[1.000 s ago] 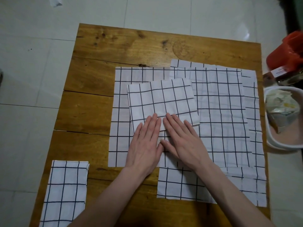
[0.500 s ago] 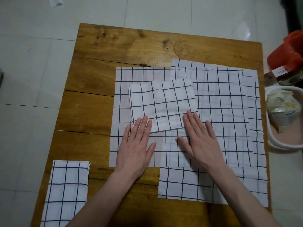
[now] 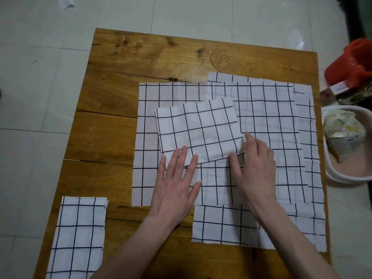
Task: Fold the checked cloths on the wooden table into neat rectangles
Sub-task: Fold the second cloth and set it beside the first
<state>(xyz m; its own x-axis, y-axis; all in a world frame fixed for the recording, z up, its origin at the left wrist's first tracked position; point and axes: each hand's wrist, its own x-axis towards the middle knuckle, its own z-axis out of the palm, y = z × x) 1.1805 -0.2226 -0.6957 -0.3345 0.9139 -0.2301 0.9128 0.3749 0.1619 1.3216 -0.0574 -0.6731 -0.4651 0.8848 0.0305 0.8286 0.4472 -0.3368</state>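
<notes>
- Two bare hands lie on a spread of white cloths with dark checks on the wooden bench (image 3: pixel 124 127).
- The folded cloth (image 3: pixel 198 130) sits slightly askew on top of the flat cloths (image 3: pixel 267 121), near the middle of the bench.
- The left hand (image 3: pixel 174 185) lies flat, fingers straight and a little spread; its fingertips press the near left edge of the folded cloth, and its grip has hold of nothing.
- The right hand (image 3: pixel 254 168) is at the near right corner of the folded cloth, its fingers bent against that corner and its thumb at the near edge. Whether its grip pinches the corner or only presses it, I cannot tell.
- The flat cloths overlap one another, reaching to the right edge of the bench and toward its near side.
- A second folded cloth (image 3: pixel 79 236) lies apart at the near left corner of the bench, partly out of view.
- Beside the bench on the right, on the pale tiled floor (image 3: pixel 40 87), stand a white tub (image 3: pixel 330 172) holding crumpled wrappers and a red container (image 3: pixel 350 65).
</notes>
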